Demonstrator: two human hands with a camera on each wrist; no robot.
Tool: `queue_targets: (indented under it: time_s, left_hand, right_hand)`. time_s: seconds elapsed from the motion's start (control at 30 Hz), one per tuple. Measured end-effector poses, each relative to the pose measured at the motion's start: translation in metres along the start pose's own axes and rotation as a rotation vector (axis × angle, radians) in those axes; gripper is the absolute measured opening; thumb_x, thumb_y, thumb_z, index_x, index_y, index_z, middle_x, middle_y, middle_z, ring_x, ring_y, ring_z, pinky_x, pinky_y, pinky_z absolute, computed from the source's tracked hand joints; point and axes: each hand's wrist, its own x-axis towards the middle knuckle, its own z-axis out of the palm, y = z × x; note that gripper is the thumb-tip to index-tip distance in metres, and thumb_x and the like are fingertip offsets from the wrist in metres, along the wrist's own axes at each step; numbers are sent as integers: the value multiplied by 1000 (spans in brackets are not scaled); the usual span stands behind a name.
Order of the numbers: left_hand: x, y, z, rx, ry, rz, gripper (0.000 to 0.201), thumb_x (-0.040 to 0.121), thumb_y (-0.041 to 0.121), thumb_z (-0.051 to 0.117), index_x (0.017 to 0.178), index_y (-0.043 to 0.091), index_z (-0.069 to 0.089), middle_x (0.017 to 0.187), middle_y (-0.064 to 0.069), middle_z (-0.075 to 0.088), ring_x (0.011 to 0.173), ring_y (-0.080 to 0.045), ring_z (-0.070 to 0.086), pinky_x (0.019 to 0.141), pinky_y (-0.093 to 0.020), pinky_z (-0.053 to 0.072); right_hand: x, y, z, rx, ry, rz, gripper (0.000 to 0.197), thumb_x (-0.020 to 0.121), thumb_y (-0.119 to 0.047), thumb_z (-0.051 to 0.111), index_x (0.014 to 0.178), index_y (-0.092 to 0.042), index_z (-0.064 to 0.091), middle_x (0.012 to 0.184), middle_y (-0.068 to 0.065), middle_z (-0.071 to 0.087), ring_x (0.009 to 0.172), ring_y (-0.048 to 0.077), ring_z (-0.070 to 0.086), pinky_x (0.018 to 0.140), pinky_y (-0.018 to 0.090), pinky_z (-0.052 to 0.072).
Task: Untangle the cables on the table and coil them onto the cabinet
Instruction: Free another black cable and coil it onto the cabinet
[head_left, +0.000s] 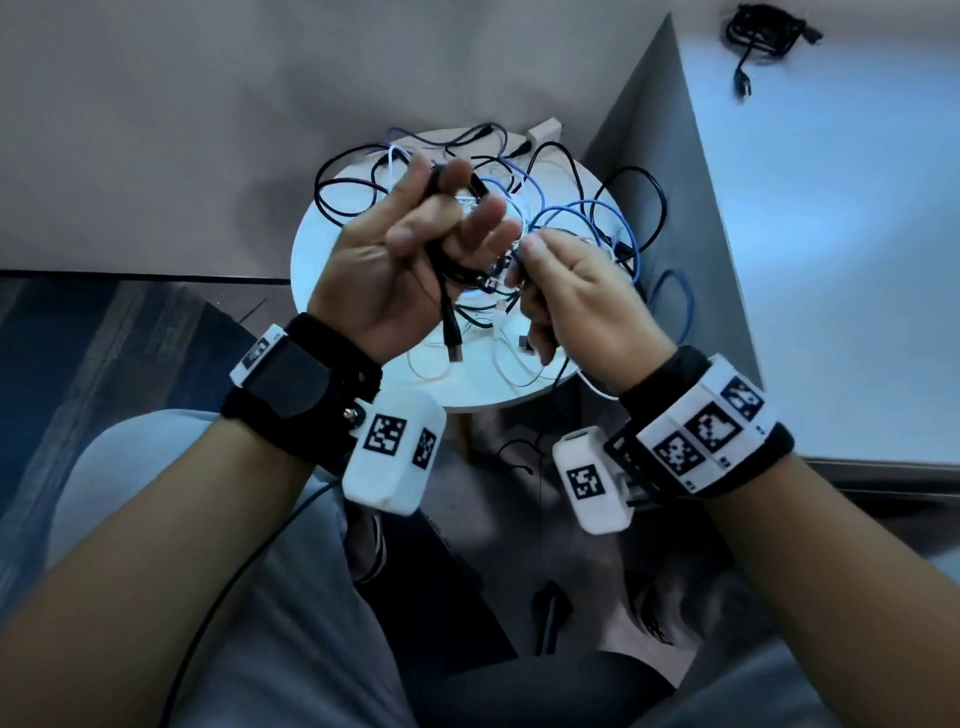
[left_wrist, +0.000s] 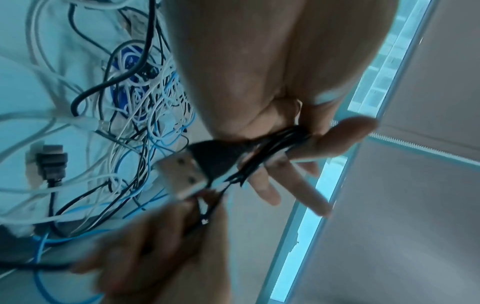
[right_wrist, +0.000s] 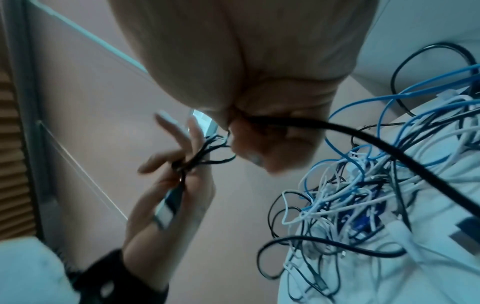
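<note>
A tangle of black, blue and white cables (head_left: 571, 218) lies on the round white table (head_left: 311, 249). My left hand (head_left: 447, 218) is raised over it. It holds loops of a black cable (head_left: 447, 306) between thumb and fingers, and the cable's USB plug (head_left: 455, 354) hangs below the palm. The plug (left_wrist: 182, 176) shows close up in the left wrist view. My right hand (head_left: 540, 280) pinches the same black cable (right_wrist: 376, 144), which trails back into the tangle (right_wrist: 350, 195). To the right is the white cabinet (head_left: 831, 208), with a coiled black cable (head_left: 763, 36) on top.
A white adapter (head_left: 543, 130) sits at the table's far edge and a black flat plug (left_wrist: 52, 162) lies on the table top. My knees are below the table. A small black object (head_left: 553, 608) lies on the floor between them. Some cables hang over the table's rim.
</note>
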Motion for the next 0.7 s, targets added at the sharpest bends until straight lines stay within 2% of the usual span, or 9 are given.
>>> queue_targets:
  time_s: [0.1,0.2,0.3,0.4,0.47,0.53,0.57,0.63,0.7]
  left_hand:
    - [3,11,-8,73,116,121,43,110,24,26,128,-7,50,56,5,51,97,-20,72,94,-36,55]
    - [7,9,-13,352,244,205,36,111,21,30,131,-4,47,68,5,63,89,-17,73,84,-31,57]
    - [4,0,-16,888,279,239,25,110,15,39,130,6,48,89,-2,75,82,-22,74,75,-30,58]
    - [0,-11,-17,1473,109,194,25,106,18,45,124,7,58,81,1,72,63,-18,68,60,-26,53]
    - [-4,-13,-10,1391,-21,36,26,105,24,44,100,14,66,65,-2,65,43,-22,52,43,-31,38]
    - [-5,-13,-3,1119,-38,-56,41,108,26,39,83,19,70,51,-5,53,38,-19,34,43,-36,21]
    - [-4,-12,-1,998,-43,-77,45,109,27,36,84,16,72,47,-3,46,38,-16,30,44,-37,18]
    - [-4,-9,-1,774,-107,-106,42,106,28,38,87,8,68,42,4,38,36,-11,26,42,-29,20]
    - [-4,-4,-1,528,-181,-138,34,103,30,41,86,11,64,42,9,38,33,-7,30,40,-23,30]
  right_hand:
    - [-7,7,11,-409,-94,4,37,107,-39,34,85,-14,50,63,-5,53,53,18,61,60,37,44]
    - [-18,3,24,-560,-240,-35,34,107,-38,36,95,-11,53,88,4,66,83,25,58,75,40,44]
    - [-20,-11,24,-608,-305,-44,27,102,-32,46,87,-13,57,75,-2,57,77,22,51,64,36,35]
    - [-18,-26,10,-446,-185,-109,18,87,-22,51,81,-15,66,61,-3,57,60,20,50,55,32,38]
    - [-14,-30,-5,-221,-42,-104,14,81,-13,49,76,-18,61,51,-8,52,46,15,42,45,26,34]
    - [-9,-32,-17,-94,103,-145,11,77,-10,48,76,-19,54,54,-11,47,44,7,37,44,24,32]
    - [-8,-32,-21,-58,153,-190,12,78,-8,49,77,-20,52,60,-10,47,47,6,38,47,26,34]
    - [-5,-29,-21,23,191,-260,15,87,-5,54,83,-19,52,67,-5,46,49,10,40,45,34,37]
    - [-4,-23,-16,97,181,-243,13,98,-9,57,88,-17,51,66,0,44,44,15,40,39,35,39]
